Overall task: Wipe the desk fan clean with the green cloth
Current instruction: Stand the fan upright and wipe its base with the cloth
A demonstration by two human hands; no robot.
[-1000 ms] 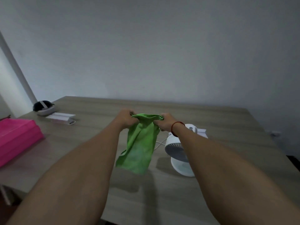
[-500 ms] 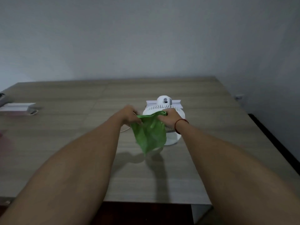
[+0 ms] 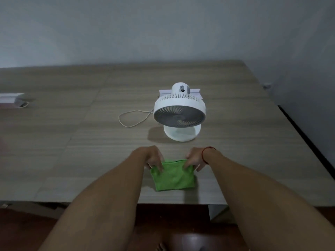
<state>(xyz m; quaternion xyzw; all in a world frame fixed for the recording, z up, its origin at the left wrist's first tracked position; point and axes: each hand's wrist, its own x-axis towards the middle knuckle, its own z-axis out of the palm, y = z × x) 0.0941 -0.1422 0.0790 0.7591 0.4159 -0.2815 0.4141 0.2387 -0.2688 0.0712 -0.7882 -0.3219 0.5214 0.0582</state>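
Observation:
A white desk fan (image 3: 179,113) stands upright on the wooden table (image 3: 72,142), its round grille tilted toward me. The green cloth (image 3: 173,176) lies folded flat on the table near the front edge, well in front of the fan. My left hand (image 3: 152,157) pinches the cloth's far left corner. My right hand (image 3: 195,159), with a red string on the wrist, pinches the far right corner. Both forearms reach in from below.
The fan's thin white cord (image 3: 134,117) loops on the table to its left. A white box (image 3: 10,100) sits at the far left edge. The table's right edge (image 3: 304,142) runs beside a grey wall. Dark floor shows below the front edge.
The cloth was held up in the air in front of the fan; now it lies folded on the table nearer to me. Both hands came down and back with it.

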